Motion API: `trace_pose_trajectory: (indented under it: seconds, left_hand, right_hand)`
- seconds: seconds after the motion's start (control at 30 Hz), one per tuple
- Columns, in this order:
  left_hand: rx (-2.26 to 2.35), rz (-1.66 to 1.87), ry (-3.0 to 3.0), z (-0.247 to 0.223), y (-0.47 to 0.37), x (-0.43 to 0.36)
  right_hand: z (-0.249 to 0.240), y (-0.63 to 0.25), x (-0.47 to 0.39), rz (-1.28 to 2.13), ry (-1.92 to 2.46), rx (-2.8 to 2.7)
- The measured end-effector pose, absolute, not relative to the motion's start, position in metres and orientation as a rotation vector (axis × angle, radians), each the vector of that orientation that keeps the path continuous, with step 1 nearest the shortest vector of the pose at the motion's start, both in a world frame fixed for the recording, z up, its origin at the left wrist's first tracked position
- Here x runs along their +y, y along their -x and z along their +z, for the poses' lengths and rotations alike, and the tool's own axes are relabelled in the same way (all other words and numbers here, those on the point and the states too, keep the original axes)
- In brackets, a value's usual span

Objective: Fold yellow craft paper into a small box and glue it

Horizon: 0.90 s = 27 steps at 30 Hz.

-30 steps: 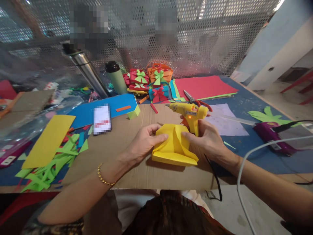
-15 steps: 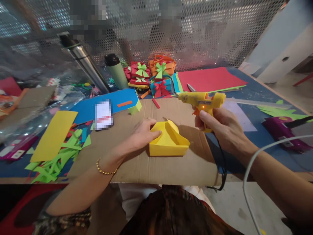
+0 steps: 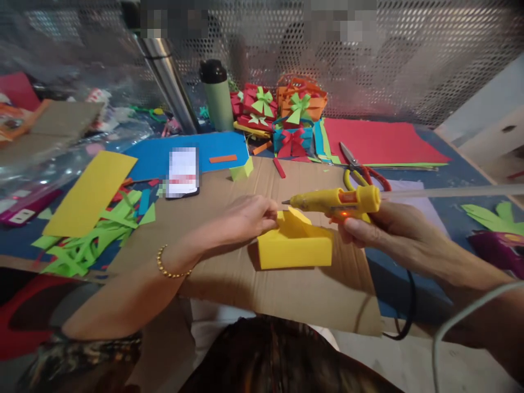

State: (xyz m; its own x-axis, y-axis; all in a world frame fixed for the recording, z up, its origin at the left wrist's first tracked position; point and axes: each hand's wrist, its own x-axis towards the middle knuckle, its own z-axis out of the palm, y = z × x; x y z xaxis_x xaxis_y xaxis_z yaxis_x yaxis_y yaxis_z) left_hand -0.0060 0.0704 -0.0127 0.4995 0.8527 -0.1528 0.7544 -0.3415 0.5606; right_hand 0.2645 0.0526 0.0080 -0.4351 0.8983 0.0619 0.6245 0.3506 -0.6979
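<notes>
A yellow paper box (image 3: 295,251) stands on a brown cardboard sheet (image 3: 229,284), with a folded flap rising at its back edge. My left hand (image 3: 257,215) pinches the box's back left corner, fingers closed on the paper. My right hand (image 3: 372,232) is wrapped round the handle of a yellow glue gun (image 3: 339,201), its small light glowing orange-red. The gun's metal nozzle points left, just above the flap and close to my left fingers. A clear glue stick (image 3: 450,191) sticks out of the gun's rear. Whether the nozzle touches the paper I cannot tell.
Scissors (image 3: 360,172) lie by red paper sheets (image 3: 376,142). Finished small paper boxes with bows (image 3: 292,142), a green bottle (image 3: 216,101) and a steel flask (image 3: 170,76) stand behind. A phone (image 3: 182,170), green paper strips (image 3: 90,234) and yellow paper (image 3: 90,194) are left.
The glue gun has come left and down, its nozzle now over the box. The box has turned so its front wall faces me, and my left hand has shifted to its back corner.
</notes>
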Motion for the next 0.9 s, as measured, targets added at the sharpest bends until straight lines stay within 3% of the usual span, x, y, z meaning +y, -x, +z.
trace_pose_trajectory:
  seconds: [0.2, 0.9]
  left_hand:
    - [1.373, 0.178, -2.109, -0.006, 0.013, 0.069]
    - [1.447, 0.106, -2.146, -0.006, 0.008, 0.063]
  right_hand:
    - [0.024, -0.258, 0.062, 0.852, 1.269, -2.334]
    - [0.001, -0.261, 0.061, 0.868, 1.346, -2.367]
